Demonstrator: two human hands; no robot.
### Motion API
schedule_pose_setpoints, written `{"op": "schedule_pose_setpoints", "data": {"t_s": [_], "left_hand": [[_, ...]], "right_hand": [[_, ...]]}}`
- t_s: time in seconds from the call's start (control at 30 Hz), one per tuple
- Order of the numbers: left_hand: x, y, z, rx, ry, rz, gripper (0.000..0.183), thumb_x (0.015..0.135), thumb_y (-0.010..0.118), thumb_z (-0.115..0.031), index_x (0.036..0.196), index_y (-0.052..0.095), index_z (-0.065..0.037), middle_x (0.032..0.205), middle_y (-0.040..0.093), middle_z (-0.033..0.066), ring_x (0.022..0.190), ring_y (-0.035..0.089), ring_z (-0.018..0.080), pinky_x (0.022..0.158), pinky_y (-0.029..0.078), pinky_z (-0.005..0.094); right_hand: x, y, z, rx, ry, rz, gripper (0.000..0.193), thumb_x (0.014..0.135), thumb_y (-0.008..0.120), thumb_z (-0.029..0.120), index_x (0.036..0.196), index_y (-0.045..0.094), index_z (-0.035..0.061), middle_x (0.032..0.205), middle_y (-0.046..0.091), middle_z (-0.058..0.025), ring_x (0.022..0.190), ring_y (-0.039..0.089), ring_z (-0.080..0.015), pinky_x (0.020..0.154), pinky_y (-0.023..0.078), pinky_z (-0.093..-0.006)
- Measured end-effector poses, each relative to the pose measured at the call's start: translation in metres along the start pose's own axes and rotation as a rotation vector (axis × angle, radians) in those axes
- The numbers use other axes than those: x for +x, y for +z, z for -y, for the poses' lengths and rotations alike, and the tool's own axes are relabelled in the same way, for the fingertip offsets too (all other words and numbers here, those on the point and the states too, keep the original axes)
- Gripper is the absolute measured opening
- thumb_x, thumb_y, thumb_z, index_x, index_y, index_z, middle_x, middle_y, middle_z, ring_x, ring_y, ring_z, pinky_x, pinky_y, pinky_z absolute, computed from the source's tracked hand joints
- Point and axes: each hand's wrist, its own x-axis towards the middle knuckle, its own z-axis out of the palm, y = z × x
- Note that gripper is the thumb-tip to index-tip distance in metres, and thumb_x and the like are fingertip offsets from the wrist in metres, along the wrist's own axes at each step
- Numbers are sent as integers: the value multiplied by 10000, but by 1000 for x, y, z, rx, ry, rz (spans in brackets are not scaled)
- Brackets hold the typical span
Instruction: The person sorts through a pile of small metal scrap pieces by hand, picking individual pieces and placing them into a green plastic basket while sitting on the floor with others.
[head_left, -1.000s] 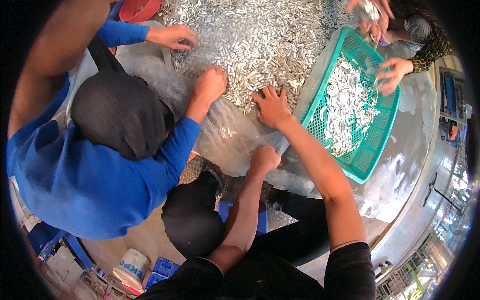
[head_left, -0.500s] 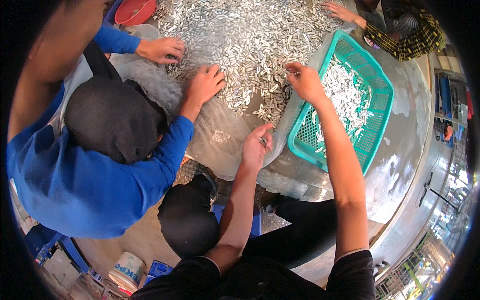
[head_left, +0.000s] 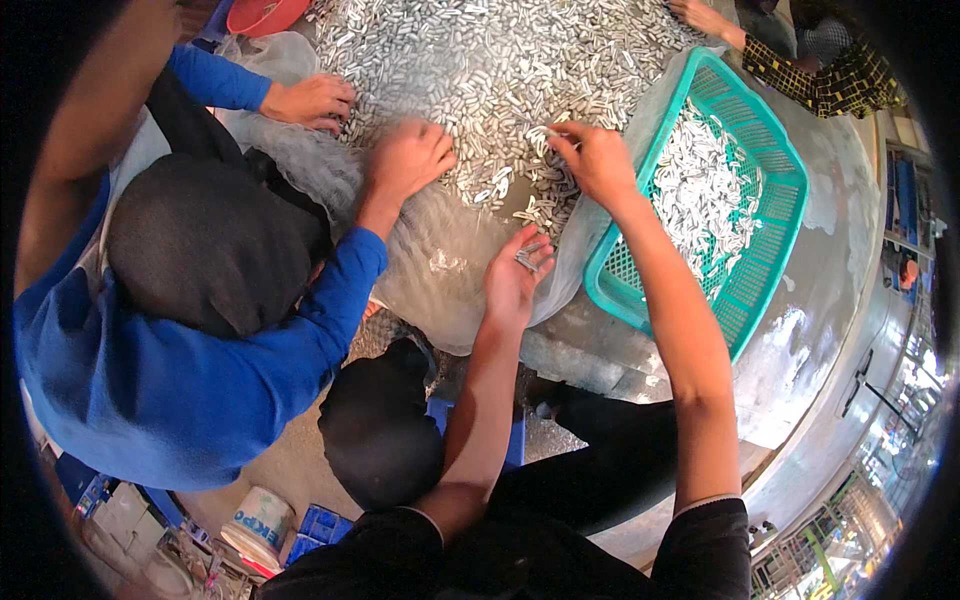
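Note:
Small silvery-white oblong pieces lie in a wide layer across the table; their exact kind I cannot make out. My left hand is palm up at the near edge of the layer, fingers loosely curled, with a few of these pieces across them. My right hand reaches into the layer, thumb and forefinger pinched at a pale piece. Under my right forearm stands a green plastic basket, partly filled with whiter pieces.
At my left, a co-worker in a blue sleeve has both hands on the layer. Another person's hand touches its far right edge. Translucent netting drapes over the near table edge. A red bowl sits far left, a white bucket below.
My left hand has turned palm up and opened somewhat, showing the pieces in it. My right hand has moved left, further over the layer. The co-worker's nearer hand is blurred by motion.

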Motion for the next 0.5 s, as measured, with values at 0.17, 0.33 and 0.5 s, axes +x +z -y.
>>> {"op": "schedule_pose_setpoints", "data": {"t_s": [0.17,0.33,0.5], "left_hand": [[3,6,3,-33,6,9,302,925,559,-255,1152,568,-55,1008,608,56,907,596,176,853,450,352],[5,8,2,-39,21,6,320,934,531,-256,1178,552,-50,1035,611,70,902,604,185,845,461,347],[7,-1,-2,-43,90,10,330,940,496,-250,1187,546,-36,1052,612,96,898,609,200,826,480,348]], "right_hand": [[-2,-12,-19,218,147,136,284,893,619,247,1049,683,18,883,695,-183,741,675,-322,718,519,-374],[-6,-6,-24,51,177,-93,306,885,625,230,1102,651,16,909,696,-177,777,674,-326,739,524,-392],[-19,17,-1,-249,98,-125,321,835,671,203,1122,607,76,964,663,-135,852,661,-317,758,528,-416]]}}
